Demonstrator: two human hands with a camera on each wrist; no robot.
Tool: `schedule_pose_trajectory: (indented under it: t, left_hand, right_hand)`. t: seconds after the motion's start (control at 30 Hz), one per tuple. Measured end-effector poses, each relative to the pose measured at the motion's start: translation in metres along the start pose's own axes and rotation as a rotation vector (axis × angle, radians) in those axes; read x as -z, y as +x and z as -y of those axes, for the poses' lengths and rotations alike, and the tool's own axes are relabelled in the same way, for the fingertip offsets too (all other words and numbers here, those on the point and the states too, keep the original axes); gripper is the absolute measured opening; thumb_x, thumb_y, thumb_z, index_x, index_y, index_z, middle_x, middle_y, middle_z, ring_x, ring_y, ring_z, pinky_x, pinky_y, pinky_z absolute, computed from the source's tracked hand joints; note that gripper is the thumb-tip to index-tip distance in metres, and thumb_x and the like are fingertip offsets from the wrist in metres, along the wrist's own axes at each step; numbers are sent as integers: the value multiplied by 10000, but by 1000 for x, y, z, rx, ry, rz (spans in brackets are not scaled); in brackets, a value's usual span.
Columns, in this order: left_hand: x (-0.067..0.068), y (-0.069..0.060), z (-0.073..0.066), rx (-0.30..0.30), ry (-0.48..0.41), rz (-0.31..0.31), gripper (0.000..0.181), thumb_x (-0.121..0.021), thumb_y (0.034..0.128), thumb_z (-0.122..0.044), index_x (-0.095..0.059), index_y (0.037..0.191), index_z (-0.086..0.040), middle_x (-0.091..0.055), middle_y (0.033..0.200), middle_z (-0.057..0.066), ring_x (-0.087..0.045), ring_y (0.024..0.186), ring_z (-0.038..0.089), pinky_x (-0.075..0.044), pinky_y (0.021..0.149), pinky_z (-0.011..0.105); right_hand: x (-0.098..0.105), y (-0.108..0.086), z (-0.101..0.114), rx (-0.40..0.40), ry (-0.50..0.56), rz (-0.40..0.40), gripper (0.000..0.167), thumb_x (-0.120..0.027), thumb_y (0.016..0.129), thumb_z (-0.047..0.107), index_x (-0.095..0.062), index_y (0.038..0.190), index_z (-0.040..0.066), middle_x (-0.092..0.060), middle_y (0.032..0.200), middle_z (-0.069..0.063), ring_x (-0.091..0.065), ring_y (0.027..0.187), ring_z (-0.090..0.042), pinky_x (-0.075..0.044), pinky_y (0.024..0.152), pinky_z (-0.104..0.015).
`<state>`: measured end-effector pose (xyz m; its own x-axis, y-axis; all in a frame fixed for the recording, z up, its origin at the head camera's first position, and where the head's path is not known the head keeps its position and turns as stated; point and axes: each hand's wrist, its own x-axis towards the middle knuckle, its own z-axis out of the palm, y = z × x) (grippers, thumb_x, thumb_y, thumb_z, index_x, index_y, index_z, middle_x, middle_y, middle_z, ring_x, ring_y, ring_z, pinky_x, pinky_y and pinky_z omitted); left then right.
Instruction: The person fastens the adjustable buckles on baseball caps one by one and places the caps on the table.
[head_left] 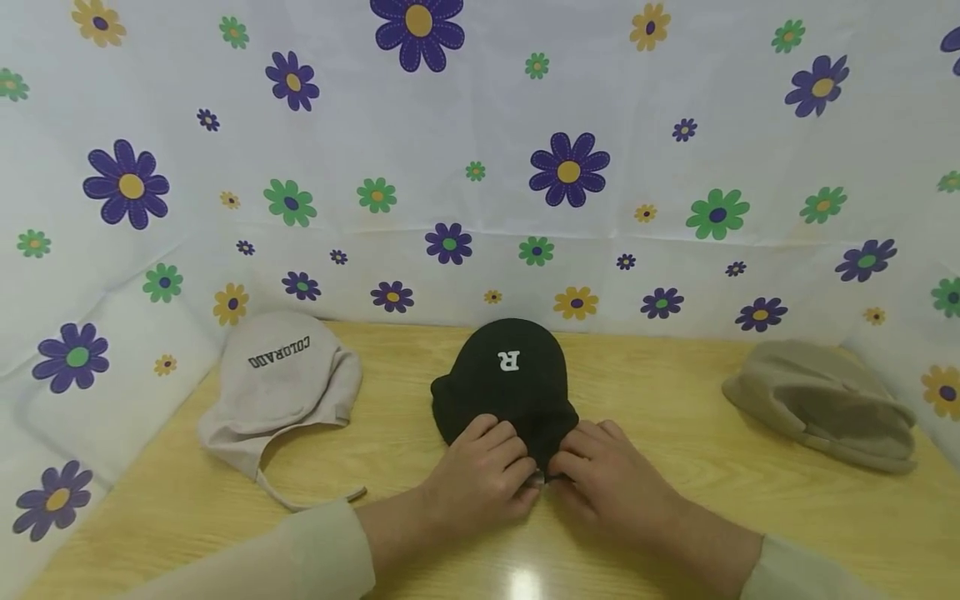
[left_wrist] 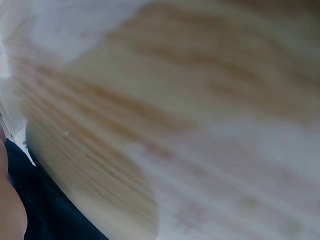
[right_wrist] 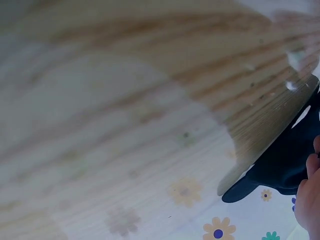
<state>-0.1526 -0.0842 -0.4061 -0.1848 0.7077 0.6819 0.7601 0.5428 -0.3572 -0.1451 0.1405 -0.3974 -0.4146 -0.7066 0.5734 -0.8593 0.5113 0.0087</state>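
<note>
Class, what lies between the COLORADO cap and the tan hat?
In the head view, the black cap marked R lies there, its near side held by the left hand and right hand.

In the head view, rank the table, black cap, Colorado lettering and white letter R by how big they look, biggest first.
1. Table
2. Black cap
3. Colorado lettering
4. White letter R

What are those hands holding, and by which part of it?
The black cap: the left hand and the right hand both grip it at the edge nearest the person. Exactly what they pinch there is hidden.
</note>
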Motion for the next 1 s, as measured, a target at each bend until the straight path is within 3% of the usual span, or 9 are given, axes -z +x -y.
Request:
schedule_pose_trajectory:
  t: [0.27, 1.0]
  left_hand:
    - [-2, 1, -1, 3, 23, 11, 129, -674, 810, -268, -699, 732, -168, -628, 733, -56, -537, 728, 151, -429, 779, 328]
    - [1, 1, 3, -6, 75, 15, 152, -680, 781, -283, -660, 688, -164, -620, 692, -50, -528, 703, 158, -410, 793, 354]
  right_hand:
    - [2, -1, -2, -17, 26, -20, 121, -761, 800, 163, -673, 876, 196, -545, 888, 87, -478, 831, -94, -347, 717, -266]
    - [2, -1, -3, -95, 35, -3, 116, -714, 767, 157, -625, 788, 227, -518, 842, 118, -439, 793, -61, -327, 695, -245]
